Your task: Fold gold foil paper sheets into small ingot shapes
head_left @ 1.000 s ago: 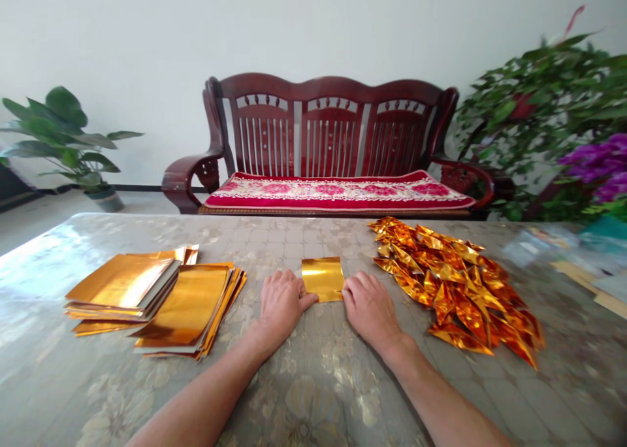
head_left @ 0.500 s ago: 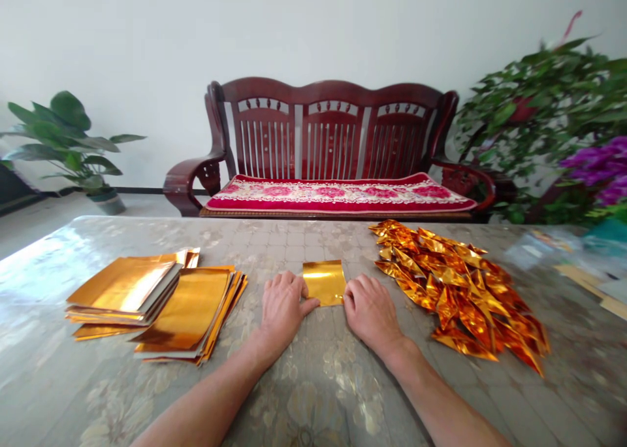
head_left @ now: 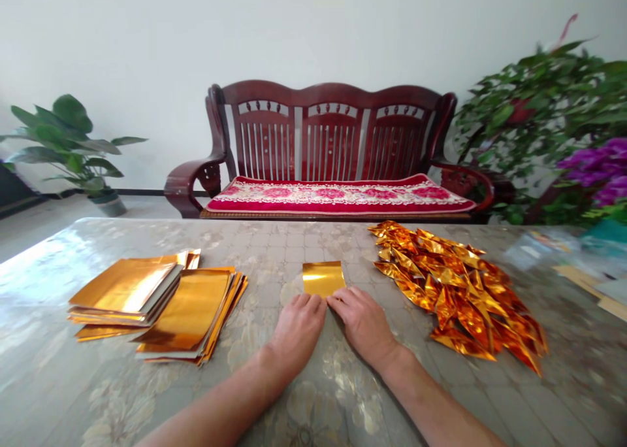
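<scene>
Gold foil sheet [head_left: 323,278] is being touched at its near edge by the bunched fingers [head_left: 315,301] of the left hand [head_left: 298,324] and right hand [head_left: 363,319]; whether it is being pinched cannot be told. It is lying beyond both, neither being nearer, long axis unclear. Moving room on the bench [head_left: 274,241] is being bounded by stacked sheets [head_left: 122,283] left, folded pieces [head_left: 458,287] right.

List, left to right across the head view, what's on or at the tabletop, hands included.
Left stack of gold foil sheets → right stack of gold foil sheets → left hand → right hand → pile of folded gold foil pieces → clear plastic packaging.
</scene>
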### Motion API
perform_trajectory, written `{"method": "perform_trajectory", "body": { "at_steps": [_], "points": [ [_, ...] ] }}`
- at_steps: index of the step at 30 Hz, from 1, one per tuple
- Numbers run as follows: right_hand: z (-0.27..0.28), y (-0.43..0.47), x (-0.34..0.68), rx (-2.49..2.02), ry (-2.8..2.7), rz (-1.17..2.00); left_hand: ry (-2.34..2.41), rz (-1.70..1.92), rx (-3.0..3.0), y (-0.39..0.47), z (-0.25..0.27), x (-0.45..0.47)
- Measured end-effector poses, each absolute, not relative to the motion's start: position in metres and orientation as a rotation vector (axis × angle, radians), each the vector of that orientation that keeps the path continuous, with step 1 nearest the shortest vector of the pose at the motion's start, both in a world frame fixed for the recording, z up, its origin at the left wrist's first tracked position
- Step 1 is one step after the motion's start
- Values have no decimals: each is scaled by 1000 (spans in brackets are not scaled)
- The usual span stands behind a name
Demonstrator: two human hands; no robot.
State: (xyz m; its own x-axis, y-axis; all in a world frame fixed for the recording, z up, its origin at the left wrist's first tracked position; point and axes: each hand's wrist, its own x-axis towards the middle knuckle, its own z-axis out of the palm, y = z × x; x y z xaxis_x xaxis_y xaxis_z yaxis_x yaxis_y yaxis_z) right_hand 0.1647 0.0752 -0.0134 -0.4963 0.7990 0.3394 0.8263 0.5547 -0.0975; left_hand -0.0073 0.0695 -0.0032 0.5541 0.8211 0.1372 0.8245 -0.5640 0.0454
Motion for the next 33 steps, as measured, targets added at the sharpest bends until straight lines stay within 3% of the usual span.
{"method": "perform_trajectory", "body": {
  "at_steps": [9,24,33],
  "points": [
    [-11,70,178,-1583,-2333,-181,-1514,-1,-2590,55,1,-4],
    [-14,87,176,-1583,-2256,-194,-1560,-43,-2606,71,8,-6],
    [-18,94,181,-1581,-2053,-19,-1659,-146,-2577,82,3,-11]
  ]
}}
